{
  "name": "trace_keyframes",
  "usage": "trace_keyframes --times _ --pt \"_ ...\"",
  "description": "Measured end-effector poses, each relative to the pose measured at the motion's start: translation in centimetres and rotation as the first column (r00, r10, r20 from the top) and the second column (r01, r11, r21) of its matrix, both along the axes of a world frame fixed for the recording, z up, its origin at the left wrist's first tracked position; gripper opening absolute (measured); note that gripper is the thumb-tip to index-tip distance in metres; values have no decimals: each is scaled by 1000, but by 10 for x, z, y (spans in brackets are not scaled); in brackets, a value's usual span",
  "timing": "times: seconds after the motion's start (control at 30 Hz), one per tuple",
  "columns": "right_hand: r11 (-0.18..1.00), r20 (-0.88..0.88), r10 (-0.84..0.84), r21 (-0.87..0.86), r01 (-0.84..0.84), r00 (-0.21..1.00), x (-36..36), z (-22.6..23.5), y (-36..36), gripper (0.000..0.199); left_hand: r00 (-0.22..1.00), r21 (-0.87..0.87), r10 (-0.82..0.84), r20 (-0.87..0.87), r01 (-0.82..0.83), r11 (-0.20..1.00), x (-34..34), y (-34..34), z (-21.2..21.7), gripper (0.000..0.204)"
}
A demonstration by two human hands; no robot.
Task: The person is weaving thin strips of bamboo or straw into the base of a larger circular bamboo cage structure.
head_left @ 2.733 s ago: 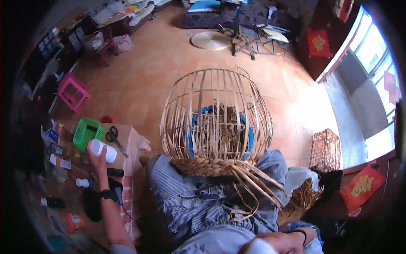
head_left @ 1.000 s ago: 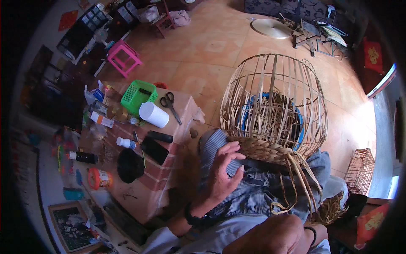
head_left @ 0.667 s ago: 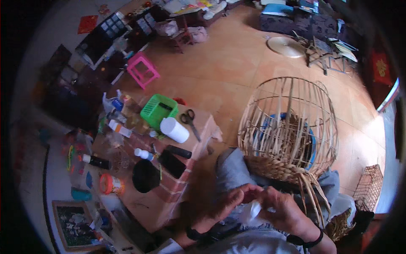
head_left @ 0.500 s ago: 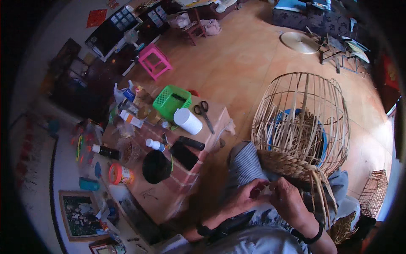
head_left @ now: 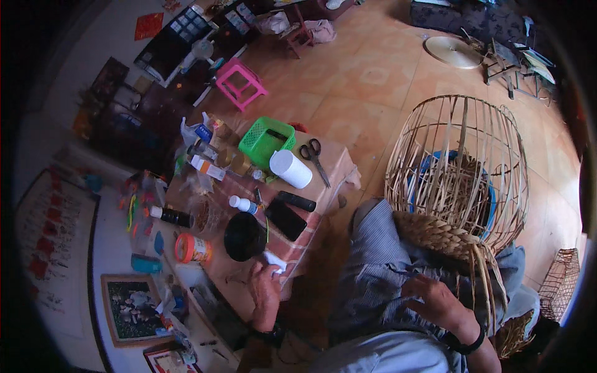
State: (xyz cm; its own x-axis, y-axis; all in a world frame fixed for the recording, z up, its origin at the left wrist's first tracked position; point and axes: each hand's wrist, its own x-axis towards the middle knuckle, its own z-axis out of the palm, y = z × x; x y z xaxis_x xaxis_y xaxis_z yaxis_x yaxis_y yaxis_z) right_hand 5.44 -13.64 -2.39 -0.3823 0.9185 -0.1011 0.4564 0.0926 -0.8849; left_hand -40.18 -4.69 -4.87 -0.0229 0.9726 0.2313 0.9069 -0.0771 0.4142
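Pinching a crumpled white tissue [head_left: 275, 262], the left hand [head_left: 265, 288] is closed at the tabletop's [head_left: 225, 287] near corner, just beside the black bowl [head_left: 244, 237]. The right hand [head_left: 435, 302] curls loosely above the striped trousers [head_left: 379, 267]; whether it grips anything, I cannot tell. A light pinch should avoid nudging the bowl; the woven basket [head_left: 435, 234] at the knees calls for steady legs.

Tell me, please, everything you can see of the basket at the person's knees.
The basket is an openwork frame of slender tan strips, perhaps bamboo, with hoops crossing long ribs. A thick braided band edges its near end, over the striped trousers; loose strands trail from the band's right end. A blue rim shows through the ribs. Neither the left hand nor the right hand touches it.
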Motion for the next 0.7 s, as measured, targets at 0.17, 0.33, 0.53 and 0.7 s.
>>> trace_keyframes --times 0.17,0.33,0.53,0.7 --pt "996 -37 37 -83 -40 999 2 14 -8 18 911 -115 289 -295 -334 936 -63 -14 -26 22" --pt "991 -10 33 -127 -34 999 6 19 -8 18 906 -64 412 -91 -419 906 -89 -6 -44 25" --pt "989 10 17 -149 -15 1000 9 16 -11 17 815 0 485 318 -512 859 -131 -3 -84 43" --pt "995 -33 3 -101 -6 999 6 14 -15 16 930 400 346 123 -366 840 -155 -23 -101 65"
